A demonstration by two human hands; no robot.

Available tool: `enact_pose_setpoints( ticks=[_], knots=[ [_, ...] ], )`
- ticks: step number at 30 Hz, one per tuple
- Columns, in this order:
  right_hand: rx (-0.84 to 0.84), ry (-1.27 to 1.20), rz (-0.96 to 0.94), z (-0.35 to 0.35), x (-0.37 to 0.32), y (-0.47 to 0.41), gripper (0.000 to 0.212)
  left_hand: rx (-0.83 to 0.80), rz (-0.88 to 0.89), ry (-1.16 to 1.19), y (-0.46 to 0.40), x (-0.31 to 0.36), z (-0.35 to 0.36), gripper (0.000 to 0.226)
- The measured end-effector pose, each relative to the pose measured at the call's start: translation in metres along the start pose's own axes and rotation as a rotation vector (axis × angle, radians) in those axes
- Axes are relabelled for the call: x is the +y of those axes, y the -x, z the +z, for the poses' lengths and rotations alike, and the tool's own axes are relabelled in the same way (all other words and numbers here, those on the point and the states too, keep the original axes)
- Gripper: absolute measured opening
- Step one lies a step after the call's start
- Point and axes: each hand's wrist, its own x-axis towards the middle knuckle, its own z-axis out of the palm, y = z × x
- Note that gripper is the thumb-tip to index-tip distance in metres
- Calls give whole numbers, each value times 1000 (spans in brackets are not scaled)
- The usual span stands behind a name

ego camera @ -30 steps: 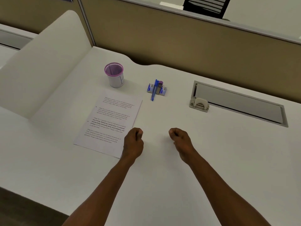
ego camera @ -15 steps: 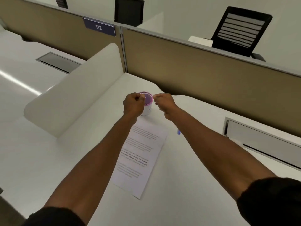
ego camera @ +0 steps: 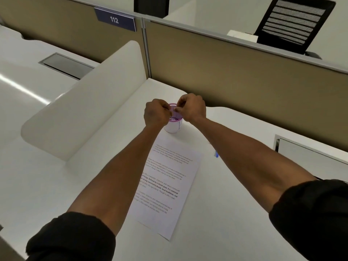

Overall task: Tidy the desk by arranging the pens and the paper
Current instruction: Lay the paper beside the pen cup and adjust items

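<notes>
At the far left of the frame a curved white side divider [ego camera: 79,110] rises from the white desk top [ego camera: 47,185], and nothing of the task lies on that side. Moving toward the centre, the left hand [ego camera: 155,114] is curled, its fingers drawn together at the near-left rim of the white cup with a purple rim [ego camera: 174,121], which stands just above the middle of the frame. Whether the fingers actually pinch the rim or only touch it I cannot tell. Directly below the cup, the printed white sheet of paper [ego camera: 169,185] lies flat and slightly skewed, its top edge just beside the cup's base. The right hand [ego camera: 192,109] is likewise closed into a pinch over the cup's right rim, thumb and fingertips together; if it holds anything, that is hidden. Further right, a small bit of a blue pen [ego camera: 216,154] peeks out from behind the right forearm, lying on the desk. The step in hand looks like seating or shifting the cup as the pen holder; next the hands would need to let go, fetch the pen, and drop it upright inside.
</notes>
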Motion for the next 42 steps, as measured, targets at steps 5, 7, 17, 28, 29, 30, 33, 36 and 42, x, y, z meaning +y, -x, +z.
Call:
enact_pose_setpoints(
  ticks=[5,7,17,28,29,30,33,36,42],
  knots=[
    [-104,89,-81,2,-1,6,20,-70,90,-114,2,-1,2,19],
    [-141,101,-118,3,0,11,22,-118,114,-118,5,-1,4,24],
    [28,-47,-97,3,9,16,23,-61,296,-126,10,9,1,45],
    [-7,9,-90,2,15,8,14,-121,295,-303,1,2,2,26],
    [-34,31,-102,4,14,8,18,-99,285,-310,1,1,1,27],
    [-65,49,-114,5,13,9,22,-83,277,-311,0,2,1,27],
    [-77,35,-125,2,13,13,25,-34,293,-279,2,4,-3,22],
    [8,-122,-81,-7,16,27,23,-7,338,-236,6,6,-6,20],
    [57,-314,-79,-32,68,139,51,54,454,-72,41,13,-3,32]
  ],
)
